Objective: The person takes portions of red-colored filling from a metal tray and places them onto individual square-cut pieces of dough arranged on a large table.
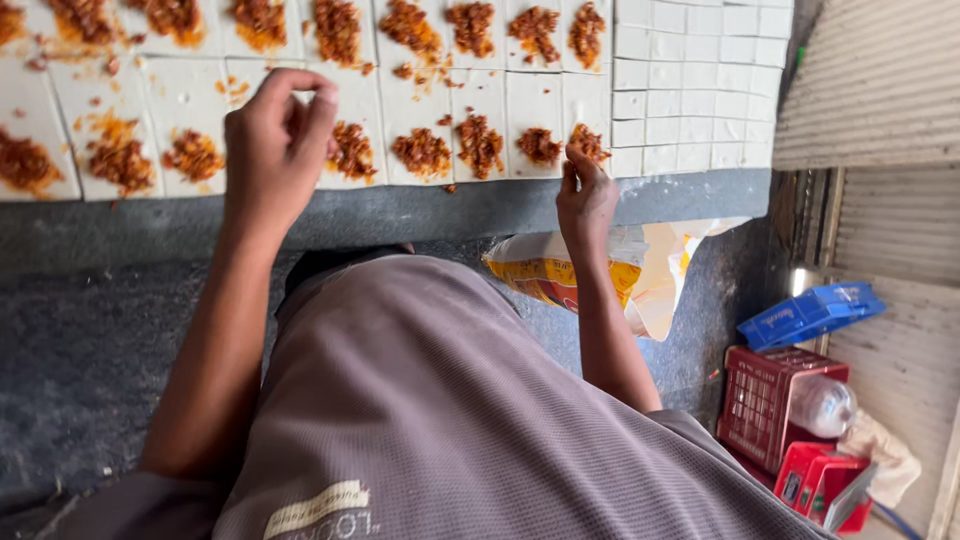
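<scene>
Left hand (pixel 275 145), upper left of frame: fingers curled narrowly over a white dough square (pixel 345 120) bearing orange-brown filling (pixel 352 152); whether it pinches anything cannot be told. Right hand (pixel 585 195), upper centre: fingertips pinched on a filling mound (pixel 588 143) at the sheet's near edge. Plain cut squares (pixel 690 80), upper right (unfilled). Yellow-and-white bag (pixel 560 275), centre. Red crate (pixel 765 400) with plastic bottle (pixel 822 405), lower right.
</scene>
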